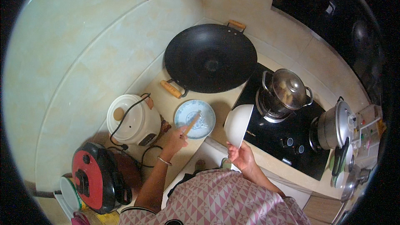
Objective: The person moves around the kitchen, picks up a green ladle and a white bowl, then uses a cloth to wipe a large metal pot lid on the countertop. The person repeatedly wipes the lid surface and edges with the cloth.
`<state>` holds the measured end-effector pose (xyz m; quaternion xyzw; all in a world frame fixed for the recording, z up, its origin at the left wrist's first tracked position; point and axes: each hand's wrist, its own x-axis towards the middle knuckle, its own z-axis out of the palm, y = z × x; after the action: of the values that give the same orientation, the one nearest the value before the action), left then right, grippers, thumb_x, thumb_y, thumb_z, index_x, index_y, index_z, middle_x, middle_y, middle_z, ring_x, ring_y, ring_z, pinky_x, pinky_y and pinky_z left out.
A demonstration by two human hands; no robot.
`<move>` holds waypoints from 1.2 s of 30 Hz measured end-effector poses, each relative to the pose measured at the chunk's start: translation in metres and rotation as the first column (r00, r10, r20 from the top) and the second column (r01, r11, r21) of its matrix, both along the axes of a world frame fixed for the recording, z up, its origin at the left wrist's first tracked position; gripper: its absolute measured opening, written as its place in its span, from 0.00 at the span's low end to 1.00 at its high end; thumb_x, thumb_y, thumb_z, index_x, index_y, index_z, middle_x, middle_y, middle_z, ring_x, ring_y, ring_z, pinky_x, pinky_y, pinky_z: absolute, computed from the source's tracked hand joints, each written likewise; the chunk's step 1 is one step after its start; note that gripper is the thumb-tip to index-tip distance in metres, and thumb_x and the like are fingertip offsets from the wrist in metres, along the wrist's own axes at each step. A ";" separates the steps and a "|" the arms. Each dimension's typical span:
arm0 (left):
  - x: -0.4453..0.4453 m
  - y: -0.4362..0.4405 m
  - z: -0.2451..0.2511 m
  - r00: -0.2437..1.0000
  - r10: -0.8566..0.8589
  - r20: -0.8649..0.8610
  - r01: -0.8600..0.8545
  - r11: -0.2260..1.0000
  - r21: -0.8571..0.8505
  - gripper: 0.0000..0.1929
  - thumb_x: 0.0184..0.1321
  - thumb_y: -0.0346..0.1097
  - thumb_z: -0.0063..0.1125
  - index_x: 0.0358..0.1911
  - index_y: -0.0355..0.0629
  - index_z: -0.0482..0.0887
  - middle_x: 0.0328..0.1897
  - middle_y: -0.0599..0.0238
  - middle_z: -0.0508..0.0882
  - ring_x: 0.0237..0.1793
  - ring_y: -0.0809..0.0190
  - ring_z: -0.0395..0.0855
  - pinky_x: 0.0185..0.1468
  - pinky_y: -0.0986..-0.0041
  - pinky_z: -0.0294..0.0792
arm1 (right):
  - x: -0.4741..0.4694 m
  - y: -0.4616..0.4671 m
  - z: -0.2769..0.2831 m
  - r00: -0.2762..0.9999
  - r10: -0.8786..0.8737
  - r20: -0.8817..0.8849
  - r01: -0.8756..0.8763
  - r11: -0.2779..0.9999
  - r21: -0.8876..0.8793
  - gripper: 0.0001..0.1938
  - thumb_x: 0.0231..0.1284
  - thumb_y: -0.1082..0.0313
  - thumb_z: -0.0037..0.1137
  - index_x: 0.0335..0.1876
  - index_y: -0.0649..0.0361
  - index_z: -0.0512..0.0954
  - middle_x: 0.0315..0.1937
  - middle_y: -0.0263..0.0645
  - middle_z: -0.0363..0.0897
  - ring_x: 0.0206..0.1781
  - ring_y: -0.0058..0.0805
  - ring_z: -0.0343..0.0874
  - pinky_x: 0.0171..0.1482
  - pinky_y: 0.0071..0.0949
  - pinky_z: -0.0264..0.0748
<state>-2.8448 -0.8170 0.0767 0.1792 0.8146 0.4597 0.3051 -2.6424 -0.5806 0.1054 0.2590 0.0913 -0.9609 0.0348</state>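
Observation:
My left hand [177, 138] grips a pair of wooden chopsticks [191, 125], their tips down in a blue-and-white patterned plate [182, 112] on the counter. Something pale or clear lies in the plate, too unclear to name. In my right hand [241, 156] a white bowl [238, 124] is held by its lower rim, tipped on its side with the opening turned right, away from the plate. What the bowl contains is hidden.
A large black wok [211, 59] stands behind the plate. Left are a cream electric pot [137, 120] and a red-and-black cooker [90, 178]. On the black gas hob [281, 134] stand a glass-lidded pot [286, 90] and a lidded metal pot [332, 126]. Tiled walls enclose the corner.

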 end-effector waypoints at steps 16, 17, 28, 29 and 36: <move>-0.036 0.069 -0.001 0.744 0.004 -0.668 -0.115 0.986 -0.122 0.18 0.55 0.23 0.58 0.50 0.43 0.83 0.40 0.44 0.85 0.40 0.39 0.83 0.46 0.52 0.75 | 0.014 -0.002 0.001 0.998 -0.044 0.048 0.039 0.995 0.097 0.15 0.57 0.66 0.53 0.49 0.63 0.74 0.31 0.43 0.82 0.31 0.30 0.80 0.35 0.26 0.78; -0.039 0.071 -0.004 0.736 -0.010 -0.677 -0.120 0.982 -0.145 0.16 0.55 0.23 0.58 0.49 0.43 0.83 0.40 0.44 0.85 0.41 0.39 0.83 0.46 0.53 0.75 | 0.015 -0.003 0.000 0.999 -0.033 0.039 0.029 0.993 0.111 0.15 0.58 0.65 0.53 0.49 0.63 0.74 0.31 0.43 0.82 0.31 0.31 0.80 0.35 0.27 0.79; -0.042 0.069 -0.015 0.685 0.056 -0.727 -0.094 0.995 -0.012 0.15 0.51 0.26 0.64 0.44 0.44 0.86 0.41 0.53 0.83 0.45 0.44 0.81 0.50 0.56 0.74 | 0.017 -0.009 0.004 0.986 -0.004 0.164 -0.052 0.942 0.332 0.18 0.61 0.61 0.53 0.50 0.67 0.73 0.32 0.46 0.83 0.30 0.34 0.83 0.35 0.29 0.82; -0.041 0.067 -0.013 0.650 0.059 -0.758 -0.106 0.994 -0.013 0.14 0.51 0.26 0.64 0.44 0.44 0.86 0.41 0.54 0.83 0.46 0.44 0.81 0.51 0.57 0.74 | 0.016 -0.010 0.005 0.988 0.000 0.155 -0.052 0.942 0.331 0.17 0.60 0.62 0.53 0.49 0.66 0.73 0.31 0.46 0.82 0.29 0.33 0.82 0.35 0.29 0.82; -0.042 0.051 -0.004 0.648 0.035 -0.761 -0.083 0.996 -0.025 0.14 0.51 0.27 0.63 0.43 0.43 0.86 0.42 0.54 0.82 0.45 0.44 0.80 0.50 0.56 0.73 | 0.006 -0.016 0.007 0.967 0.041 0.251 -0.131 0.926 0.354 0.17 0.58 0.63 0.54 0.48 0.67 0.74 0.31 0.45 0.82 0.29 0.31 0.82 0.36 0.28 0.82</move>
<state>-2.8868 -0.7664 0.0731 0.3196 0.8857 0.3285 -0.0737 -2.6363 -0.5964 0.1124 0.3702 0.2759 -0.8862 0.0388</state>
